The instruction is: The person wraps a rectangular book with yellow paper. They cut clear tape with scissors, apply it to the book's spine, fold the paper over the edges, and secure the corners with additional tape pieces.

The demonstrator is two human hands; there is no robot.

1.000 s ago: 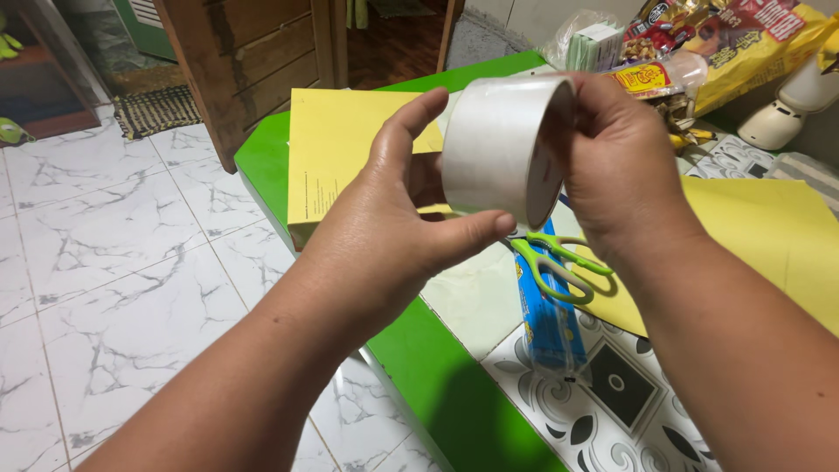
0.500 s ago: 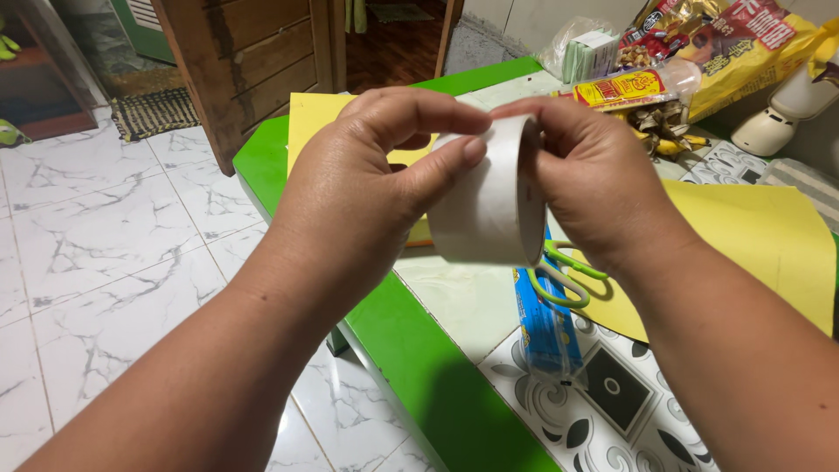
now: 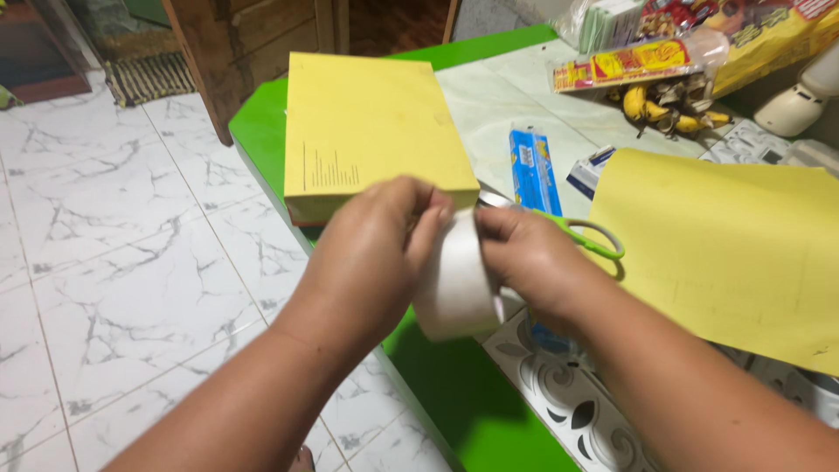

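Both hands on white tape roll point(image 3: 456, 284), held above near green table edge point(image 3: 262, 131). L hand point(image 3: 371, 253) fingers pinch roll's top rim; R hand point(image 3: 524, 258) thumb + fingertips grip other side. Step, I'd judge: hunting tape's loose end; next needs a nail under it to lift.

Floor's white marble-look tile point(image 3: 114, 262) with grey veining, pretty glossy. A bright green table point(image 3: 262, 131) with a pale patterned top takes up the right side. Dark wooden furniture point(image 3: 253, 35) stands behind it, a striped mat point(image 3: 149, 77) lying just beside.
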